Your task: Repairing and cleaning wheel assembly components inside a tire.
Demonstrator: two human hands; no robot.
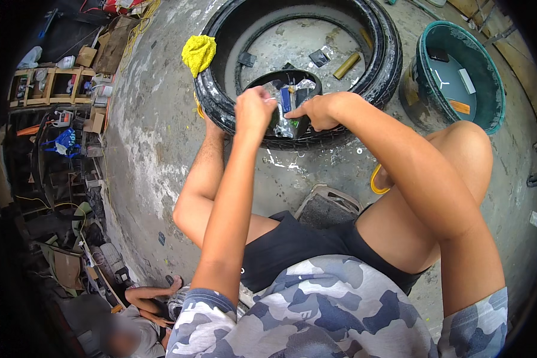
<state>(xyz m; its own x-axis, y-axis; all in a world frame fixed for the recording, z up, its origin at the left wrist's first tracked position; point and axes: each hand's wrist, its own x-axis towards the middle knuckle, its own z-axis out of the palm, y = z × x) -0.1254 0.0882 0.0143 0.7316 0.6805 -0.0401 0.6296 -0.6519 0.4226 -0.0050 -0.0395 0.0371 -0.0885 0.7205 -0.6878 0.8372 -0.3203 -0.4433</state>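
A black container (314, 85) with clear plastic, a narrow blue item (285, 100) and small green bits in it rests at the near side of a black tire (221, 110). My left hand (255, 112) is at the container's left edge, its fingers curled into a pinch; what they hold, if anything, is too small to make out. From the right, my right hand (323, 111) reaches over the container's rim. Its index finger is stretched out and touches the contents near the blue item, the other fingers bent with nothing visible in them.
A yellow cloth (198, 55) hangs on the tire's left rim. Inside the tire lie a gold-coloured tube (346, 65) and dark patches (319, 58). At right stands a green tub (422, 71) with water. Cluttered shelves (53, 86) and a seated person (140, 328) are at left.
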